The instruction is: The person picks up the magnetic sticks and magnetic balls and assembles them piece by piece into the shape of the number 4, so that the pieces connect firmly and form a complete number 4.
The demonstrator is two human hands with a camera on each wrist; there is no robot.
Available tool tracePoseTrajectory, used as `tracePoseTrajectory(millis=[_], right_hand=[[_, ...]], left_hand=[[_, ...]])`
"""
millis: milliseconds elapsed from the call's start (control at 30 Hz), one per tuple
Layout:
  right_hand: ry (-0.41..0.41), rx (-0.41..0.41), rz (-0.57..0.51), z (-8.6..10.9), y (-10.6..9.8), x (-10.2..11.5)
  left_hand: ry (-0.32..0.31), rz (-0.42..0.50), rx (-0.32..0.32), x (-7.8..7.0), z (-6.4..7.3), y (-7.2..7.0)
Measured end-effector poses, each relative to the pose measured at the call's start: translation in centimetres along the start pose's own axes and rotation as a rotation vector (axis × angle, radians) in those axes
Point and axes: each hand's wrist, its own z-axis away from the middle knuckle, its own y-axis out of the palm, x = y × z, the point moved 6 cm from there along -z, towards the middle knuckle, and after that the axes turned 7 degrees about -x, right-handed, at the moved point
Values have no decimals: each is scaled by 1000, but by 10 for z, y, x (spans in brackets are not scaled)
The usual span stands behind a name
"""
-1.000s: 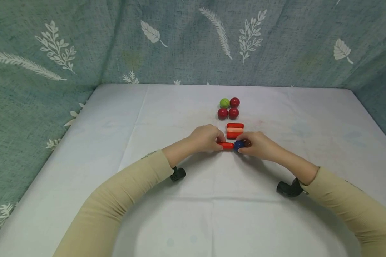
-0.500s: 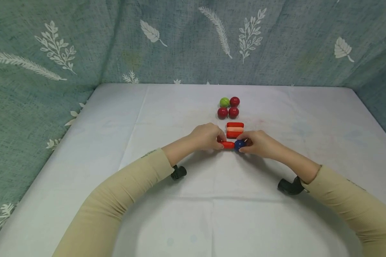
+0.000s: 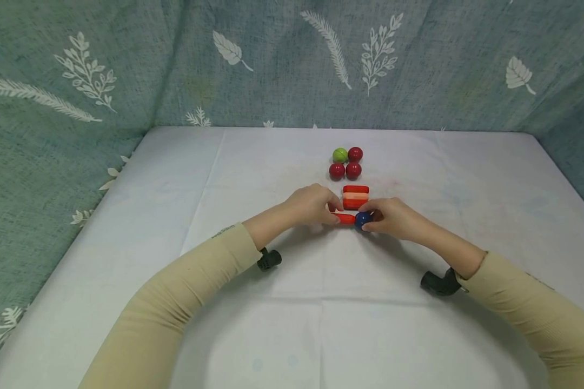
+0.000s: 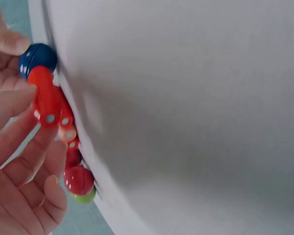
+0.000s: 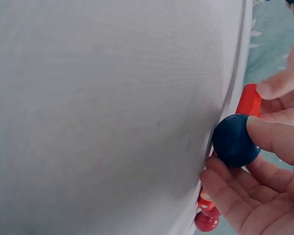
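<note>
I count five balls: one shiny dark blue ball (image 3: 363,220), three shiny dark red balls (image 3: 353,171) and one bright green ball (image 3: 340,155). There are four sticks: one smooth, bright red stick (image 3: 345,219) near the hands, and just past it two more red sticks (image 3: 355,205) with one peach stick (image 3: 356,196) between them. The near stick is short and shiny, with a pale dot on its end. The blue ball is round, with a thin line around it. They touch, end to side, over the white cloth (image 3: 253,335). The right hand (image 3: 396,219) pinches the ball. The left hand (image 3: 311,205) has its thumb touching the stick, but I can't tell if it's squeezing. The red and green balls make a little square farther back.
</note>
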Motion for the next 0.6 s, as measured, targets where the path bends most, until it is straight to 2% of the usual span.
tracePoseTrajectory(millis=[167, 300, 367, 467, 600], right_hand=[[2, 6, 9, 1, -1, 1], [6, 5, 8, 1, -1, 1], [8, 5, 5, 2, -1, 0], [3, 9, 4, 1, 0, 0], [-6, 11, 5, 0, 0, 1]], left_hand=[[-11, 87, -123, 11, -10, -20], [-57, 137, -233, 22, -23, -35], [-82, 152, -270, 26, -31, -38], [-120, 170, -288, 33, -42, -36], [-165, 193, -269, 40, -55, -29]])
